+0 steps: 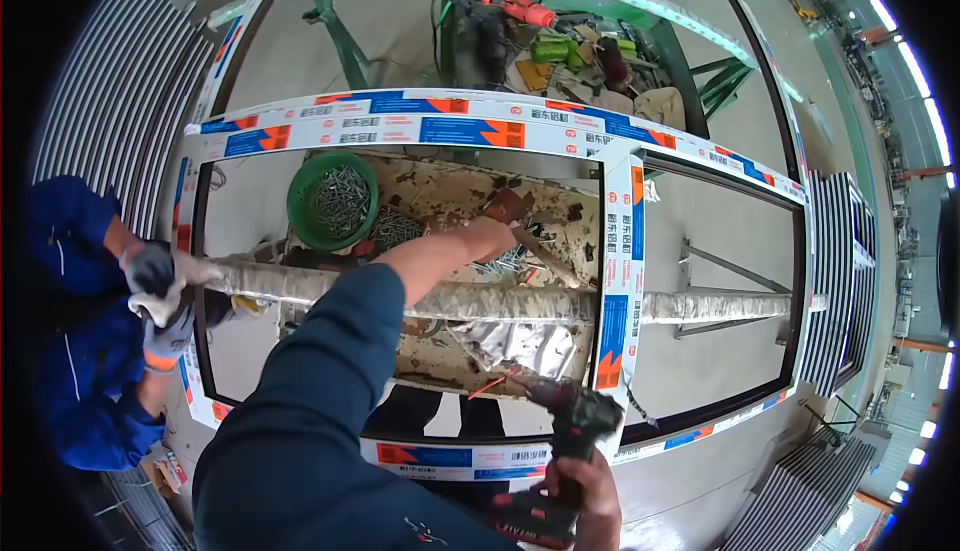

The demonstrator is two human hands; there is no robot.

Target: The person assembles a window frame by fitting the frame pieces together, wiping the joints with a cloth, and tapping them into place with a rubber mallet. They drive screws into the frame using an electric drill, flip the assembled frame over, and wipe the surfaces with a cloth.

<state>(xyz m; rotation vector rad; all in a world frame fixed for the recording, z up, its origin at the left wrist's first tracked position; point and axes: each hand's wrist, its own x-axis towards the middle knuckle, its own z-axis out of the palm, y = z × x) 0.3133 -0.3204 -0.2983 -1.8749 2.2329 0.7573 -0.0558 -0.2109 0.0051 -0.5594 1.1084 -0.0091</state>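
Note:
My right hand [592, 491] is wrapped round the grip of a cordless drill [585, 419], held at the near side of the frame with its chuck pointing left. My left hand [488, 237] reaches down through the opening of a taped window frame [400, 131] to a dirty board below. It is beside a hammer-like tool with a rusty head [510, 207] and wooden handle [548, 257], over loose screws [398, 229]. Its fingers are hidden from view. Left of it stands a green bowl [298, 183] full of screws.
A padded bar [500, 303] crosses under the frame. A crumpled white cloth [520, 343] lies on the board. At left, a co-worker's gloved hands [158, 276] are at the frame's edge. Beyond is a green bin [650, 46] of tools; stacked profiles [120, 71] stand behind.

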